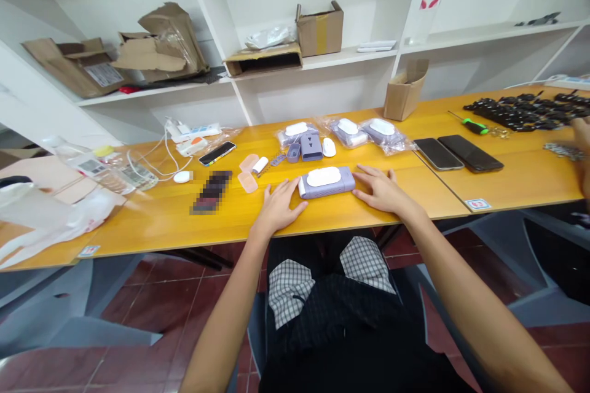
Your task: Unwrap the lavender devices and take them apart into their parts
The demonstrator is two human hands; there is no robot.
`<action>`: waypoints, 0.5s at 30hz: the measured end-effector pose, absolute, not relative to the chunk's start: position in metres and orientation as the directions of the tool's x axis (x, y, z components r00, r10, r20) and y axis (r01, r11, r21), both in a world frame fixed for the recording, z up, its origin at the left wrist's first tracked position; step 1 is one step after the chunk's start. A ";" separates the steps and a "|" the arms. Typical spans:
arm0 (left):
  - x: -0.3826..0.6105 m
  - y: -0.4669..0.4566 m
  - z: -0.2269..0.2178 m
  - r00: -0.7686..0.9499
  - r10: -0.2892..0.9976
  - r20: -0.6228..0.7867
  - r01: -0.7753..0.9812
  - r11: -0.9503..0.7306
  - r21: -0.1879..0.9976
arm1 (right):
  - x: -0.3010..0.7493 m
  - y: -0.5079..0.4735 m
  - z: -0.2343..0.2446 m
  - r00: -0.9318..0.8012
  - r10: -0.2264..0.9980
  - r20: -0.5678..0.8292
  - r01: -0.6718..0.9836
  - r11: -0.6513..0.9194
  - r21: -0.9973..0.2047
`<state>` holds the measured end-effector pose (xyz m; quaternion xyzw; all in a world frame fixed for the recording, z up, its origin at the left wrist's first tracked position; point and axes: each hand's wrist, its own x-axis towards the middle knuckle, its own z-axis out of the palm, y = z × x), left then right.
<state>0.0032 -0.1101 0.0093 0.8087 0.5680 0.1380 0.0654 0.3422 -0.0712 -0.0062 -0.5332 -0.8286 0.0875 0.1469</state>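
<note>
Left hand (279, 206) and right hand (380, 191) flat and open, palms down, fingers spread, gripping nothing, either side of and just touching a matte lilac plastic case (327, 187) with a smooth white oval top (323, 177), near the front edge of the yellow wooden worktop (161, 221).

Two hands (279, 206), three bagged gadgets (348, 132)
</note>
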 end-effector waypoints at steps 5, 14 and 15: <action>0.003 -0.111 0.012 0.326 0.930 0.168 0.880 -0.364 0.305 | 0.335 -0.070 -0.007 -0.341 0.913 0.225 0.837 0.404 -0.369; -0.002 -0.111 0.010 0.380 0.903 0.202 0.804 -0.431 0.411 | 0.333 -0.069 -0.012 -0.409 0.866 0.289 0.762 0.498 -0.414; -0.002 -0.111 0.010 0.373 0.904 0.211 0.802 -0.428 0.416 | 0.334 -0.069 -0.013 -0.408 0.862 0.300 0.748 0.505 -0.432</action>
